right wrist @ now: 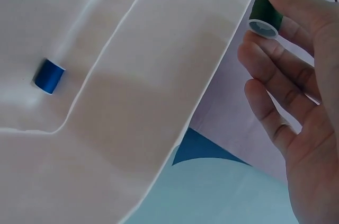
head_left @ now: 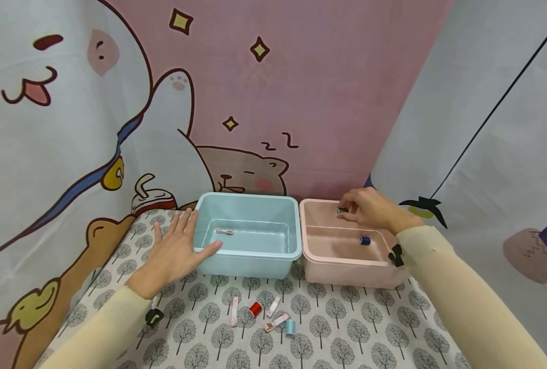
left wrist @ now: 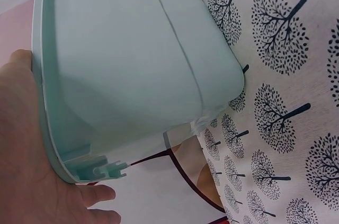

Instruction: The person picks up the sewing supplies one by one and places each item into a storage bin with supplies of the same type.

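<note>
My right hand (head_left: 365, 209) pinches a green thread spool (right wrist: 265, 15) between thumb and fingers, over the pink bin (head_left: 347, 264). A blue thread spool (head_left: 365, 240) lies on that bin's floor, and the right wrist view shows it too (right wrist: 49, 76). With fingers spread, my left hand (head_left: 174, 251) rests at the left rim of the light blue bin (head_left: 250, 260). Inside the blue bin lies a small pale clip-like piece (head_left: 224, 231). On the cloth in front are a red thread spool (head_left: 255, 309) and a light blue thread spool (head_left: 290, 328).
Several small patterned strips, among them a pink one (head_left: 234, 311), a white one (head_left: 274, 306) and one with a yellow mark (head_left: 277, 322), lie near the loose spools. The two bins stand side by side on a tree-print cloth (head_left: 222, 335). A cartoon curtain (head_left: 328, 102) hangs behind.
</note>
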Available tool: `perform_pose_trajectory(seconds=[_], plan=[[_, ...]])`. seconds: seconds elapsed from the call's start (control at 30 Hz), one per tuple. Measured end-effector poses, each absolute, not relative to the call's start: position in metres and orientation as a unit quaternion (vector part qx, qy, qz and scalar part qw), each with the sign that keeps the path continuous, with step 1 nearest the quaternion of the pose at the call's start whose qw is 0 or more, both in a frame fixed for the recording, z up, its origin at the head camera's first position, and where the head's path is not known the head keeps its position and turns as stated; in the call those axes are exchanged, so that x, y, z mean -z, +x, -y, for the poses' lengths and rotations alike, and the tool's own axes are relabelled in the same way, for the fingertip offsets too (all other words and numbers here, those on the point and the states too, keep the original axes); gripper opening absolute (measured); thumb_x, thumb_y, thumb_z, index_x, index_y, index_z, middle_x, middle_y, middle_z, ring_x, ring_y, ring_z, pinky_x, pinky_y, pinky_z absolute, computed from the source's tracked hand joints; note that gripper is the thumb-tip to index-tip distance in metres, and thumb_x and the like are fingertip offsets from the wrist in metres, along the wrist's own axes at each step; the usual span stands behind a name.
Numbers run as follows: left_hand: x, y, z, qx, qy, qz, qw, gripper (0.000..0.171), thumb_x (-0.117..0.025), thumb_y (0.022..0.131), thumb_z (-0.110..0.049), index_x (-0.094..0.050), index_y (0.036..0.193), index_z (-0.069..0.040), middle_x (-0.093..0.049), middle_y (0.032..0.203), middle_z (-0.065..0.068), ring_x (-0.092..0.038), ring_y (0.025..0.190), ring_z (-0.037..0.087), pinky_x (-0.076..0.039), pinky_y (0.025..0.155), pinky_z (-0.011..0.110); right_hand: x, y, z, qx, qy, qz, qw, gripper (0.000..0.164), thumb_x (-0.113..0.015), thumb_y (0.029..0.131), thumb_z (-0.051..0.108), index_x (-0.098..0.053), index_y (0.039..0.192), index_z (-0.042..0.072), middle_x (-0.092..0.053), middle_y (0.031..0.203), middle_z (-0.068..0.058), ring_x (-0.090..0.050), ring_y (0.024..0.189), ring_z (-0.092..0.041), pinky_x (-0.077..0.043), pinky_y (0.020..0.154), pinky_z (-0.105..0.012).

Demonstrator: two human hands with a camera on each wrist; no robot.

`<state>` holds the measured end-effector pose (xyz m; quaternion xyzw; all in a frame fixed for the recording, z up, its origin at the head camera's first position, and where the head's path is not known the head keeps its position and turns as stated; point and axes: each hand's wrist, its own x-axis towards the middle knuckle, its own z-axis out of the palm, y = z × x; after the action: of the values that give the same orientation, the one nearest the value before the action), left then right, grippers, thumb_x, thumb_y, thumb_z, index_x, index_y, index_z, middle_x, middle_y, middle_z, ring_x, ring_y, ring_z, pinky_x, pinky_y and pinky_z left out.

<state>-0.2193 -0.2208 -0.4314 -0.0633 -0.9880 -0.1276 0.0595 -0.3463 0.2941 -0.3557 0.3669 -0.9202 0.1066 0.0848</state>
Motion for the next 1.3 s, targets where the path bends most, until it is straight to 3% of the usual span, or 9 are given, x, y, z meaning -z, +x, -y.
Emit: perform_pose_trajectory(seconds=[0.33, 0.7, 1.03, 1.3], plan=[[0.432, -0.219, 0.22, 0.133, -0.062, 0.987, 0.059, 0.124, -0.04, 0.107, -0.095, -0.012, 0.187, -0.004, -0.008, 0.196, 0.025, -0.003, 0.182, 0.055, 0.009, 0.136, 0.09, 0.361, -0.352, -0.302, -0.093, 0.346, 0.931, 0.065, 0.015, -0.094, 0.102, 0.025, -0.089, 0.11, 0.013, -0.081, 0.091, 0.005, -0.069, 0.079, -0.003, -0.065, 0.075, -0.032], [0.432, -0.219, 0.22, 0.132, -0.062, 0.987, 0.061, 0.123, -0.04, 0.108, -0.094, -0.012, 0.187, -0.004, -0.008, 0.196, 0.025, -0.003, 0.182, 0.054, 0.009, 0.135, 0.091, 0.354, -0.347, -0.307, -0.096, 0.269, 0.958, 0.012, 0.04, -0.094, 0.101, 0.035, -0.088, 0.125, 0.004, -0.09, 0.115, -0.012, -0.083, 0.093, -0.022, -0.072, 0.086, -0.051], [0.433, -0.219, 0.22, 0.133, -0.061, 0.988, 0.058, 0.123, -0.04, 0.108, -0.094, -0.012, 0.187, -0.004, -0.008, 0.196, 0.025, -0.001, 0.183, 0.054, 0.009, 0.136, 0.09, 0.354, -0.343, -0.307, -0.092, 0.265, 0.96, 0.022, 0.032, -0.091, 0.103, 0.035, -0.089, 0.122, 0.01, -0.089, 0.108, -0.003, -0.075, 0.085, -0.013, -0.067, 0.078, -0.041], [0.434, -0.22, 0.22, 0.131, -0.061, 0.988, 0.058, 0.123, -0.039, 0.108, -0.094, -0.01, 0.187, -0.004, -0.007, 0.196, 0.025, -0.002, 0.183, 0.054, 0.009, 0.136, 0.09, 0.354, -0.335, -0.305, -0.105, 0.268, 0.957, 0.029, 0.03, -0.09, 0.105, 0.033, -0.09, 0.124, 0.011, -0.089, 0.111, -0.003, -0.077, 0.089, -0.013, -0.069, 0.08, -0.042]])
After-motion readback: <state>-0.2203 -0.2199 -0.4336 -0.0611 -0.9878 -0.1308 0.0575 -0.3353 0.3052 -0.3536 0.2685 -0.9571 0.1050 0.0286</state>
